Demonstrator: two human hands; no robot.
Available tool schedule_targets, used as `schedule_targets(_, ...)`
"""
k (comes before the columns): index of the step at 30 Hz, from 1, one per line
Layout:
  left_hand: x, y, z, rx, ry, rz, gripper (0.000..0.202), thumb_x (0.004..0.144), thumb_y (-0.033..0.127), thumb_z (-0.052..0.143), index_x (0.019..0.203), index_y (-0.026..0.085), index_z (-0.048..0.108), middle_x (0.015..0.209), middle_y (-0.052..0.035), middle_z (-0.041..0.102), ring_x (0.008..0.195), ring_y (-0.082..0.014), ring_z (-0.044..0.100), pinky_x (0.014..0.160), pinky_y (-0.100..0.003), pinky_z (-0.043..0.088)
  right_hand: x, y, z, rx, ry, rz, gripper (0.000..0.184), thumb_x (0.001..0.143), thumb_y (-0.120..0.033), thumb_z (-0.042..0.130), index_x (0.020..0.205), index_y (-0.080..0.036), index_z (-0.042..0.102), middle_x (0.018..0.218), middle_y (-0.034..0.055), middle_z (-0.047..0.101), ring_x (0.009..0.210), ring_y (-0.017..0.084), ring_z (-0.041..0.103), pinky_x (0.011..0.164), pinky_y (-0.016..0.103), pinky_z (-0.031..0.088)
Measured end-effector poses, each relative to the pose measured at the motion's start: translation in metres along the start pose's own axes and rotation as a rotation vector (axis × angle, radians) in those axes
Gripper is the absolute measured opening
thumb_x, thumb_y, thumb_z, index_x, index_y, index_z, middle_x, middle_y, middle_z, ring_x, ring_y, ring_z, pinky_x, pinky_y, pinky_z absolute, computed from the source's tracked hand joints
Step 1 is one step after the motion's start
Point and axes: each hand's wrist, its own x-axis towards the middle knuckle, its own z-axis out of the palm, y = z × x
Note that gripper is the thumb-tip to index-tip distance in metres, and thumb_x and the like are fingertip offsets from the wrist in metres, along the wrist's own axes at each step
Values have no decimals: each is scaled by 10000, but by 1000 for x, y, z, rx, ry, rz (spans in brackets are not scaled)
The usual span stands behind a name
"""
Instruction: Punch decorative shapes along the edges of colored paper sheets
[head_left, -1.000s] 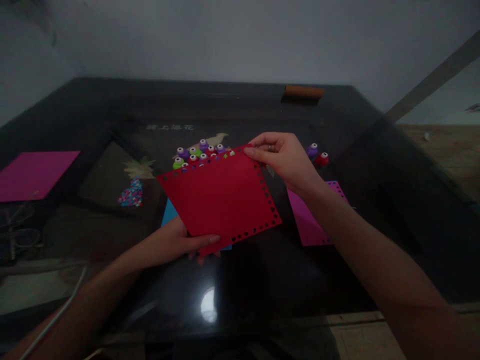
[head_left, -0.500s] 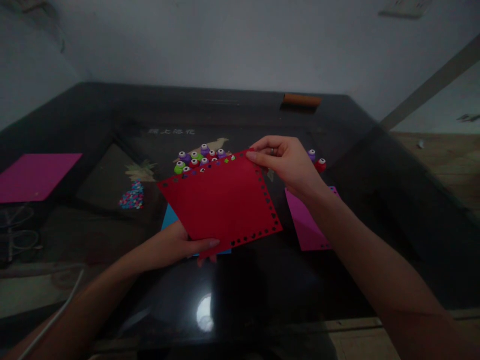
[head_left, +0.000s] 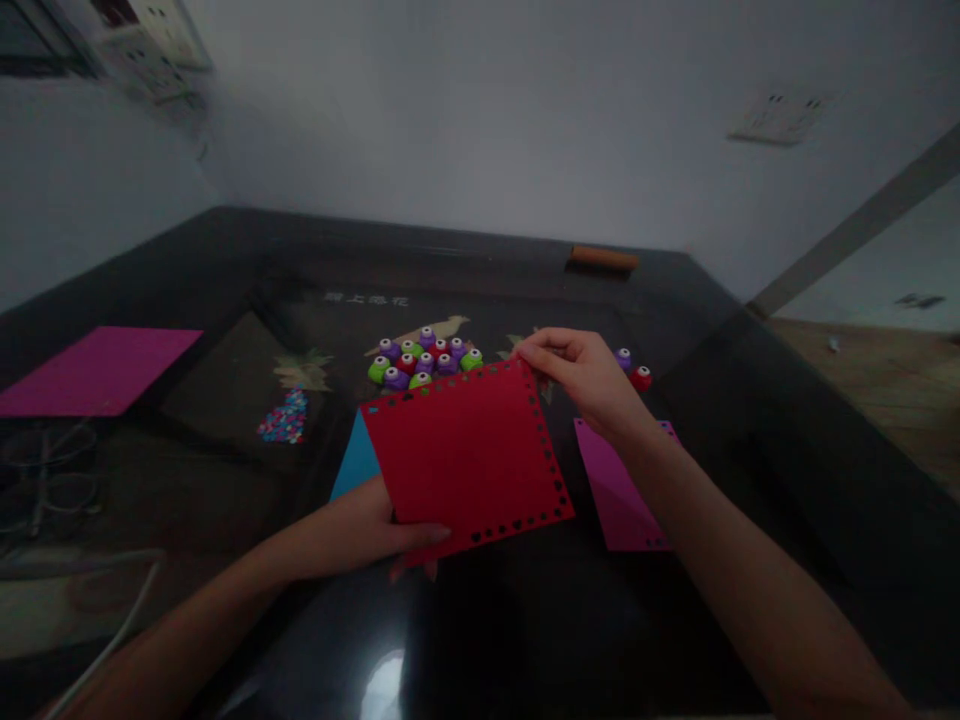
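A red sheet (head_left: 465,455) with small holes punched along its top, right and bottom edges is held above the dark glass table (head_left: 225,260). My left hand (head_left: 375,530) pinches its near left corner, thumb on top. My right hand (head_left: 585,375) pinches its far right corner. A blue sheet (head_left: 356,462) lies under the red one. Just beyond the red sheet stands a cluster of small green, purple and red punches (head_left: 424,362). Two more punches (head_left: 632,368), purple and red, sit behind my right hand.
A magenta sheet (head_left: 619,485) with punched edges lies under my right forearm. Another magenta sheet (head_left: 97,370) lies at the far left. A pile of coloured paper bits (head_left: 283,417) sits left of centre. An orange-brown block (head_left: 604,259) rests at the table's far edge.
The view has tilted up, so everything sits lower in the frame. The red sheet has turned slightly, its far left corner swinging in toward the right. Both hands keep their grip.
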Motion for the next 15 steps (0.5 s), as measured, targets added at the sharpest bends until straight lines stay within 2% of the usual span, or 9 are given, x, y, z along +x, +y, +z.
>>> schedule_targets(5, 0, -2, 5, -82, -37, -8, 249, 773, 389, 640, 834, 167, 546, 637, 29, 603, 461, -80, 469, 413, -178, 367, 5, 9, -2, 18, -30, 30, 242, 792, -400, 643, 759, -162, 671, 644, 3, 648, 571, 96, 547, 574, 245, 394)
schedule_targets(8, -1, -3, 8, -97, -60, -9, 259, 758, 330, 652, 928, 167, 544, 651, 35, 606, 454, -81, 479, 403, -177, 370, 7, 13, -1, -8, -57, 38, 243, 801, -395, 616, 740, -162, 653, 632, 16, 653, 555, 107, 559, 569, 252, 413)
schedule_targets(12, -2, -3, 11, -104, -102, 5, 325, 762, 306, 645, 1033, 170, 528, 707, 17, 648, 420, -77, 485, 389, -182, 360, 14, 25, 4, -177, -66, 97, 247, 819, -391, 557, 782, -160, 636, 680, 35, 667, 535, 115, 565, 540, 256, 430)
schedule_targets(15, -2, -2, 12, -83, -105, 11, 401, 759, 286, 649, 1122, 174, 520, 678, 26, 648, 397, -80, 479, 383, -184, 350, 28, 43, 13, -307, -36, 114, 220, 810, -350, 567, 764, -146, 635, 669, 47, 659, 550, 129, 576, 560, 267, 445)
